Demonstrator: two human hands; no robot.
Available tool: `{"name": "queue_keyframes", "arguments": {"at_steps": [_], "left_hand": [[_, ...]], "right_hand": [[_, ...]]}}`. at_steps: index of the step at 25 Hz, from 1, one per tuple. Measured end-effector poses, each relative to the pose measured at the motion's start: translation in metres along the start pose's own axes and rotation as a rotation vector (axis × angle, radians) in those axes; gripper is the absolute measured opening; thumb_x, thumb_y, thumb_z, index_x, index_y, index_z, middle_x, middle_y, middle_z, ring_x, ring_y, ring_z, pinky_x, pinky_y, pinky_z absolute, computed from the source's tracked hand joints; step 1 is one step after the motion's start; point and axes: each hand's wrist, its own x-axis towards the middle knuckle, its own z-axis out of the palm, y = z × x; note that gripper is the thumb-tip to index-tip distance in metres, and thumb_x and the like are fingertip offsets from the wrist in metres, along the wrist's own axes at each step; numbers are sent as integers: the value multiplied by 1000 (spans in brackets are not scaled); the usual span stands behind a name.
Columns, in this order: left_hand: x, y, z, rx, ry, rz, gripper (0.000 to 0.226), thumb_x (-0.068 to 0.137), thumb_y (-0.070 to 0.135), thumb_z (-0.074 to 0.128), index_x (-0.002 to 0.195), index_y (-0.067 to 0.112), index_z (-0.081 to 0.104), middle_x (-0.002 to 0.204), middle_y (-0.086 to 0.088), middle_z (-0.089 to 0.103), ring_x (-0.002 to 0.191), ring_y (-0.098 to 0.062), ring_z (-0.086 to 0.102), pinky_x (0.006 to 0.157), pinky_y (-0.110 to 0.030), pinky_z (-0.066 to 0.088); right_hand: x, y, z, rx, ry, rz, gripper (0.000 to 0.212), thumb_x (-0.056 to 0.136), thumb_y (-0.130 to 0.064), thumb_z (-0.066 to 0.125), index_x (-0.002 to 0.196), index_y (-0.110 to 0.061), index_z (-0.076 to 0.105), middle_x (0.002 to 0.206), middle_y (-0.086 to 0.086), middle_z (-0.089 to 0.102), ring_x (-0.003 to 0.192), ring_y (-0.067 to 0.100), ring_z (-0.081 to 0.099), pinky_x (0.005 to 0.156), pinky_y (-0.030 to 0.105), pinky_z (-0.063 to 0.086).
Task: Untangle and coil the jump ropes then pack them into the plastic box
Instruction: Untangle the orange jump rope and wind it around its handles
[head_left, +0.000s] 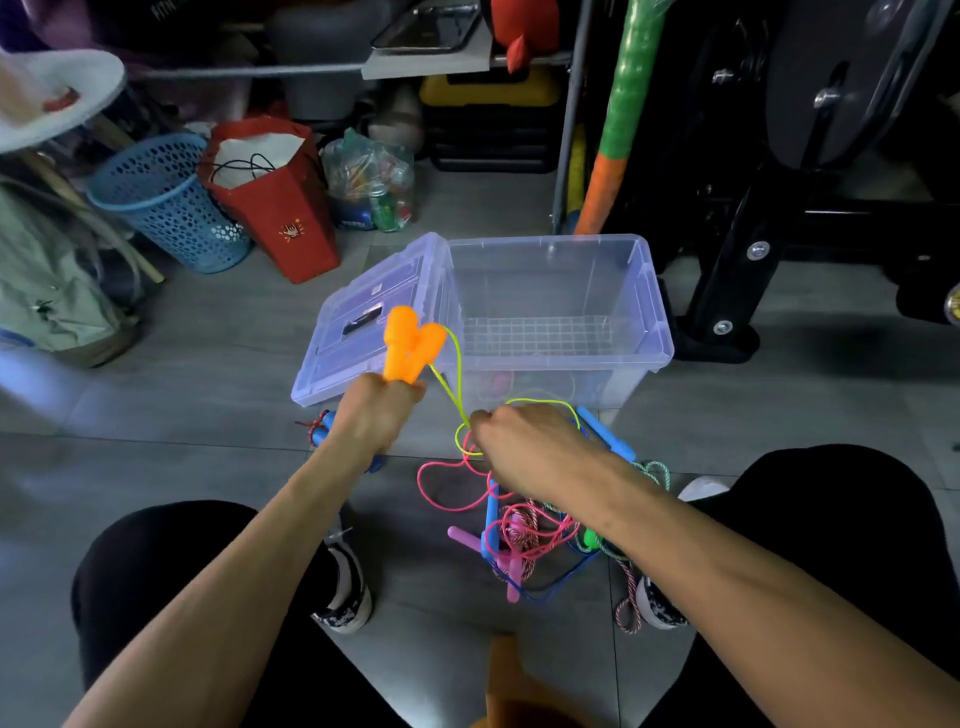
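Head view: left hand (382, 410) grips orange handles (413, 340); right hand (524, 441) pinches yellow rope (451, 400).

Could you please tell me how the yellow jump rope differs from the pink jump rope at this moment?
The yellow jump rope is lifted off the floor; the pink jump rope lies on the tiles. The yellow one's two orange handles are gripped together in the left hand and the right hand pinches its cord, while no hand touches the pink one. The yellow cord is mostly pulled free; the pink is tangled with other ropes. Both are thin, bright plastic cords.
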Motion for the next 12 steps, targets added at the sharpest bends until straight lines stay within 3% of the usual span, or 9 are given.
{"name": "queue_keyframes", "arguments": {"at_steps": [2,5,8,12], "left_hand": [[-4,-3,10,521,103,107,14,85,24,52,79,11,55,75,-4,56,79,-31,57,68,-31,41],[-14,-4,25,966,39,247,18,87,24,51,99,14,59,107,-8,63,105,-31,59,79,-32,41],[-14,-10,34,1361,5,403,27,91,28,49,112,14,60,116,-4,64,108,-25,61,82,-31,45],[-13,-20,33,1656,-52,407,25,94,23,47,113,17,63,116,-2,66,106,-23,64,75,-30,47]], "right_hand": [[-4,-3,-4,-61,-67,-73,14,86,-7,52,100,-10,53,100,11,66,89,37,65,59,35,33],[-1,11,-3,-43,-135,-91,8,85,-7,54,90,-12,50,98,8,66,86,34,65,59,36,40],[1,35,-4,-7,-80,-66,14,94,-24,52,94,-15,63,99,7,67,89,31,65,64,36,46],[-4,48,-13,62,-38,-92,29,100,-36,46,91,-17,65,97,6,66,93,28,62,69,36,46]]}}
